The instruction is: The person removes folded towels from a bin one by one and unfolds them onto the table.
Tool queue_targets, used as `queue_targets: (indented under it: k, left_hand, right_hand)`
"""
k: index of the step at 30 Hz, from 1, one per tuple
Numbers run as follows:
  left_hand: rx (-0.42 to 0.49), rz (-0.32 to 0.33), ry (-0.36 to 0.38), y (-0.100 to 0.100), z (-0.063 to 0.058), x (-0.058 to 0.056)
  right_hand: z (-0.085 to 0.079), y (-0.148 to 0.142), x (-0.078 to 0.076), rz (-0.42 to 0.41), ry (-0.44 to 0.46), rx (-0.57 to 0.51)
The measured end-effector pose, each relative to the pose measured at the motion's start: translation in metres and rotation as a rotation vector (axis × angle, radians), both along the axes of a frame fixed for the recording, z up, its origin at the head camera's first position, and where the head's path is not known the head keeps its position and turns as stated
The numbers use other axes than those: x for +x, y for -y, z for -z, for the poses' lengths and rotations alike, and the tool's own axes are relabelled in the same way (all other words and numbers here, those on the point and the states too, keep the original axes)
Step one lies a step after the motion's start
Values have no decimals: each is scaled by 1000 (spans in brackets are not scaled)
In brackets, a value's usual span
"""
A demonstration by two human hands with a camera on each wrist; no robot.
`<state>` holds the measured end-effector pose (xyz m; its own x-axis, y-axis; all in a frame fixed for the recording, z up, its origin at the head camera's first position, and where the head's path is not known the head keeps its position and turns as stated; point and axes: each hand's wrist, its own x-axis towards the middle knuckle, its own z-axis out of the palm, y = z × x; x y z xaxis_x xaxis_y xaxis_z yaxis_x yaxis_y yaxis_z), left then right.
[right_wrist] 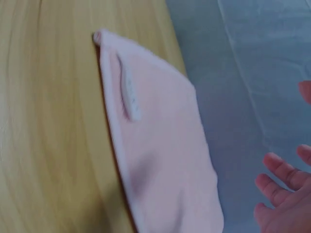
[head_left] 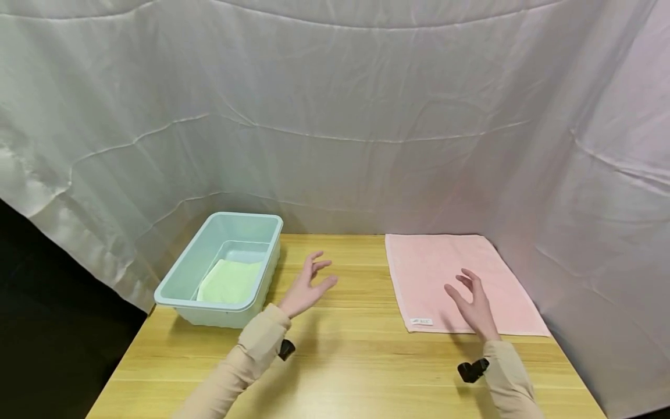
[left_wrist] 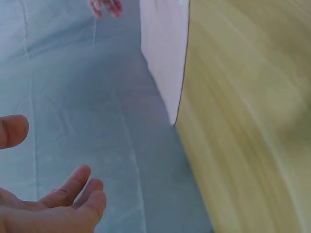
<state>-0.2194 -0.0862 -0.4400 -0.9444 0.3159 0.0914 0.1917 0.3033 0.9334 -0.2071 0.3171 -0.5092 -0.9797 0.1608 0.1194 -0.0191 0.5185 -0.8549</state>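
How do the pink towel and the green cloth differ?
The pink towel lies spread out on the table; the green cloth is inside the bin. The pink towel looks larger than the green cloth. The pink towel shows a white label; the green cloth shows none. Both are pale, and neither is held.

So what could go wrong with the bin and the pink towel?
The left sleeve looks close to the bin, so it might bump it. The bin stands near the left edge of the table, so a hard push could perhaps send it off. The pink towel lies flat; the right hand might wrinkle it if it brushed across.
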Motion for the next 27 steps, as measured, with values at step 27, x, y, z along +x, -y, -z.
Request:
queue_targets:
  k: [27]
  left_hand:
    - [-139, -232, -109, 189, -29, -17]
  right_hand:
    - [-27, 30, 6, -144, -22, -105]
